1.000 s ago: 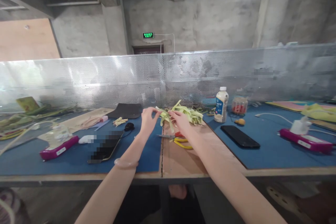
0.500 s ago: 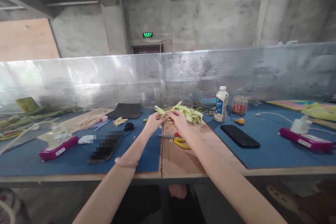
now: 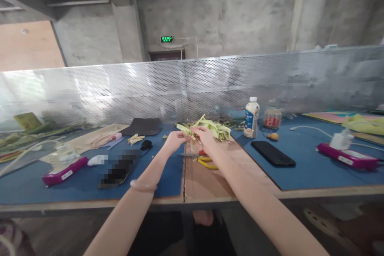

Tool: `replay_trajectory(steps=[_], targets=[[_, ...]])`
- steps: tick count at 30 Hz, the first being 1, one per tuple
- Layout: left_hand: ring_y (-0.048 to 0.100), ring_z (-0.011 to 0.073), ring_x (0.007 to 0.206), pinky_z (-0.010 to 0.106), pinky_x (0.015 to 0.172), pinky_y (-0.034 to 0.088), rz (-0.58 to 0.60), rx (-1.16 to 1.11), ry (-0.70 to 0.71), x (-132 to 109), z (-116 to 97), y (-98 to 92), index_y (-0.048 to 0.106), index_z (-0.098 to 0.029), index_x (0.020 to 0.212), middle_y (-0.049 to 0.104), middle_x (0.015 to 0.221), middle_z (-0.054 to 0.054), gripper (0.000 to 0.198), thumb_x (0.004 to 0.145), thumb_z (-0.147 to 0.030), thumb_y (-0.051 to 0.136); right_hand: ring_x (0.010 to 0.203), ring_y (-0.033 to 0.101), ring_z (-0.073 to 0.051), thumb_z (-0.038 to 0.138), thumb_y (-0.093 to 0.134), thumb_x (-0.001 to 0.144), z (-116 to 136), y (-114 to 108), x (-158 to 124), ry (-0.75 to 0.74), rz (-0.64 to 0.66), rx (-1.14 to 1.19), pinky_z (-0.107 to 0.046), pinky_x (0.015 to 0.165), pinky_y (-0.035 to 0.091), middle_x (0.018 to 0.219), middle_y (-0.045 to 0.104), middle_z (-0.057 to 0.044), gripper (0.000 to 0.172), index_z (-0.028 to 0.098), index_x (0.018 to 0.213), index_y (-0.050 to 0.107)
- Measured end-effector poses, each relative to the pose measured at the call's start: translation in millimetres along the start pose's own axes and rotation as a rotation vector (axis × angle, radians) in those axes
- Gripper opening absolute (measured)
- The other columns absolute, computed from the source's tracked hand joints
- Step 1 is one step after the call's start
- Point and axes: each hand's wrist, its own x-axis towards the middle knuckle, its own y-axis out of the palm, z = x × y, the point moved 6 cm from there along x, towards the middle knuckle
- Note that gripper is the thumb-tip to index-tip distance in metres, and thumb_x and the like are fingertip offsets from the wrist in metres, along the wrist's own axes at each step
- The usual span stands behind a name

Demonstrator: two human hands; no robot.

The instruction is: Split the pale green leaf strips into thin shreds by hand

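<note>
Both my arms reach to the far middle of the bench. My left hand (image 3: 174, 141) and my right hand (image 3: 204, 136) pinch pale green leaf strips (image 3: 192, 130) between their fingertips, close together, just in front of a loose pile of green leaf strips (image 3: 217, 130). Scissors with yellow and red handles (image 3: 202, 159) lie on the brown board (image 3: 207, 180) under my right wrist. A pink bangle (image 3: 143, 186) sits on my left forearm.
A white drink bottle (image 3: 251, 117), a small jar (image 3: 272, 118) and a black phone (image 3: 273, 153) lie to the right. Magenta power strips (image 3: 348, 156) (image 3: 64, 171) sit at both sides. A perforated metal screen (image 3: 120, 88) backs the bench. Leaves (image 3: 27, 136) pile at the far left.
My left hand has moved right to meet my right hand, and both have drawn the leaf strips slightly toward me. The camera has tilted a little.
</note>
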Motion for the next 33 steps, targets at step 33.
replay_trajectory(steps=[33], targets=[[0.057, 0.0134, 0.054, 0.019, 0.041, 0.038, -0.171, -0.001, -0.050, 6, 11, -15.6, 0.060, -0.014, 0.098, 0.062, 0.066, 0.004, 0.042, 0.075, -0.047, 0.047, 0.058, 0.049, -0.011, 0.053, 0.048, 0.072, -2, 15, -6, -0.121, 0.204, -0.542, -0.024, 0.056, 0.038, 0.064, 0.056, 0.000, 0.039, 0.015, 0.074, 0.057]])
